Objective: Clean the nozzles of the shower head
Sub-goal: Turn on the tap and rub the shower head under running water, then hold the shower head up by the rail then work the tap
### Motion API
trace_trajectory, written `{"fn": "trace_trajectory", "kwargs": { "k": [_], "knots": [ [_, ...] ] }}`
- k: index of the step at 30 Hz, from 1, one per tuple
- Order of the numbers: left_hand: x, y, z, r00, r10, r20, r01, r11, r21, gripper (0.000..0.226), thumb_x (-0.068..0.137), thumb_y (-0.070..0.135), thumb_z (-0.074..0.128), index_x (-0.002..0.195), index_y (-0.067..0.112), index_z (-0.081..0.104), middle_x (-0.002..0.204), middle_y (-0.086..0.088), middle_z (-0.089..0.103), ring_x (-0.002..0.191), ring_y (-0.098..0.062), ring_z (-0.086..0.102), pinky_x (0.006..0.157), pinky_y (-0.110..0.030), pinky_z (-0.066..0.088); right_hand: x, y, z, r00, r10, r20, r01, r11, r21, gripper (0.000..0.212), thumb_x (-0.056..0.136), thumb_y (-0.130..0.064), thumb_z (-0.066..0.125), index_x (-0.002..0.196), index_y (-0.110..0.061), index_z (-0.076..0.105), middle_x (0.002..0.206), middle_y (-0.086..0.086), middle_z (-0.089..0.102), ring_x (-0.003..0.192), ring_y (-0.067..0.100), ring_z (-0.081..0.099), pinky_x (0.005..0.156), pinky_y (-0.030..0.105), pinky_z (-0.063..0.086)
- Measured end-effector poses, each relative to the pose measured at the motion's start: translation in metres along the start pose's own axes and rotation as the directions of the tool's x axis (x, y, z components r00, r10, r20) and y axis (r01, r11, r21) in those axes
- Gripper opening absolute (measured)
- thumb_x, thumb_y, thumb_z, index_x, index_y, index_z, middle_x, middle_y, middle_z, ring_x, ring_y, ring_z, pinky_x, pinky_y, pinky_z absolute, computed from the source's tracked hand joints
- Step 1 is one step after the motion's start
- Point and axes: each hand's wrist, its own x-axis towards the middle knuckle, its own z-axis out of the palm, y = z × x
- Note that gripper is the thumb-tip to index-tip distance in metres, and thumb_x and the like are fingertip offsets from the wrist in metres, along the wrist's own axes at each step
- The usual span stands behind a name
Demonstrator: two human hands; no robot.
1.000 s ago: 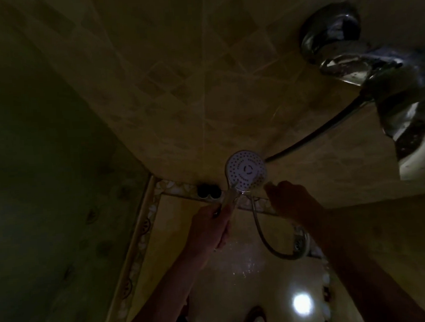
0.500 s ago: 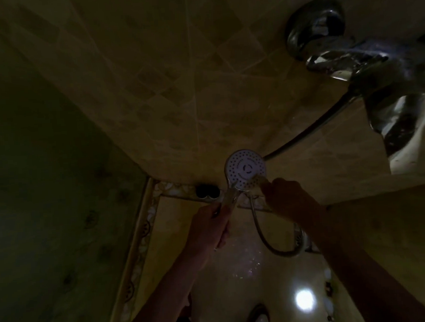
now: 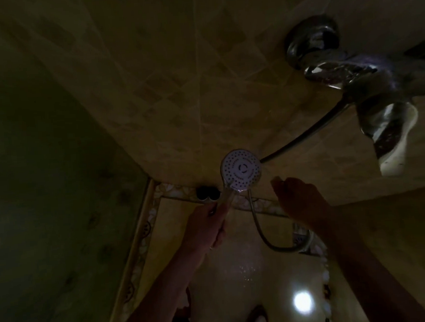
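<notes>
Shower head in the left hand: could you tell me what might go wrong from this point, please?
1. The left hand alone grips the handle, and droplets glint below it; a wet grip could slip and drop the shower head.
2. The right hand hovers beside the face without touching it, and in light this dim, clogged nozzles could be missed.
3. The hose loops close under the right wrist and might snag.

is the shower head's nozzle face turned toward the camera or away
Toward the camera: the shower head shows its round white face with rings of nozzle dots. The left hand grips its handle; the right hand is beside it, not touching.
</notes>
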Motion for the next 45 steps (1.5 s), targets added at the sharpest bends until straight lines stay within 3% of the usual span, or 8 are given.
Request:
{"fn": "trace_trajectory", "kwargs": {
  "k": [7,10,14,24,29,34,38,45],
  "knots": [
    [-0.016,0.016,-0.008,0.999,0.033,0.013,-0.033,0.999,-0.031,0.033,0.094,0.035,0.057,0.066,0.018,0.055,0.054,0.0,0.054,0.04,-0.012,0.042,0.037,-0.022,0.029,-0.038,0.021,-0.037,0.965,0.045,-0.257,-0.017,0.994,0.112,0.035,0.096,-0.047,0.037,0.075,-0.02,0.044,0.058,-0.004,0.045,0.063,0.027,0.055,0.055,0.03,0.028],
    [-0.023,0.029,-0.008,0.999,0.05,0.004,-0.05,0.998,-0.035,0.033,0.094,0.037,0.057,0.068,0.016,0.057,0.055,0.0,0.055,0.04,-0.011,0.043,0.037,-0.022,0.029,-0.048,0.027,-0.068,0.966,-0.022,-0.256,0.034,0.999,0.042,0.037,0.09,-0.055,0.031,0.08,-0.024,0.048,0.064,-0.003,0.054,0.058,0.019,0.051,0.055,0.028,0.035],
    [-0.033,0.047,-0.005,0.996,0.085,-0.009,-0.086,0.995,-0.042,0.037,0.096,0.035,0.055,0.068,0.011,0.055,0.048,-0.001,0.05,0.037,-0.012,0.04,0.034,-0.021,0.027,-0.05,0.029,-0.079,0.986,0.005,-0.167,-0.019,0.997,-0.078,0.038,0.092,-0.056,0.031,0.085,-0.023,0.049,0.075,0.004,0.059,0.072,0.028,0.058,0.067,0.033,0.047],
    [-0.066,0.078,-0.001,0.993,0.103,-0.059,-0.108,0.99,-0.091,0.04,0.094,0.037,0.055,0.067,0.009,0.06,0.06,-0.014,0.053,0.038,-0.016,0.042,0.037,-0.02,0.029,-0.043,0.035,-0.087,0.983,0.105,-0.152,-0.091,0.991,0.094,0.037,0.097,-0.044,0.045,0.079,-0.014,0.056,0.088,0.019,0.067,0.089,0.036,0.063,0.064,0.029,0.035],
    [-0.094,0.107,0.001,0.994,0.092,-0.052,-0.095,0.992,-0.077,0.043,0.094,0.041,0.056,0.064,0.011,0.058,0.048,-0.002,0.054,0.034,-0.011,0.044,0.035,-0.018,0.03,-0.08,0.018,-0.096,0.989,0.078,-0.122,-0.054,0.981,0.185,0.049,0.098,-0.046,0.038,0.089,-0.007,0.065,0.086,0.012,0.067,0.086,0.03,0.064,0.068,0.028,0.037],
    [-0.116,0.145,0.003,0.992,0.126,-0.011,-0.126,0.99,-0.061,0.045,0.097,0.039,0.051,0.063,0.013,0.061,0.05,-0.004,0.058,0.037,-0.016,0.048,0.042,-0.023,0.037,-0.121,-0.004,-0.111,0.985,0.078,-0.156,0.017,0.847,0.531,0.045,0.095,-0.045,0.048,0.078,-0.005,0.06,0.059,0.001,0.051,0.056,0.018,0.049,0.062,0.032,0.037],
    [-0.14,0.186,0.015,0.973,0.228,0.022,-0.223,0.967,-0.127,0.039,0.099,0.035,0.049,0.073,0.009,0.062,0.053,-0.003,0.059,0.042,-0.013,0.052,0.042,-0.022,0.041,-0.156,-0.018,-0.135,0.969,0.047,-0.242,0.125,0.753,0.646,0.046,0.095,-0.044,0.049,0.078,-0.003,0.059,0.054,0.001,0.048,0.053,0.016,0.046,0.057,0.034,0.036],
    [-0.187,0.262,0.048,0.897,0.436,0.076,-0.422,0.894,-0.151,0.023,0.101,0.022,0.047,0.089,0.004,0.055,0.07,-0.012,0.056,0.061,-0.025,0.049,0.062,-0.037,0.04,-0.218,-0.041,-0.161,0.961,-0.007,-0.277,0.219,0.631,0.744,0.047,0.094,-0.046,0.049,0.079,-0.003,0.059,0.053,-0.005,0.046,0.051,0.011,0.044,0.052,0.028,0.034]
  ]
}}
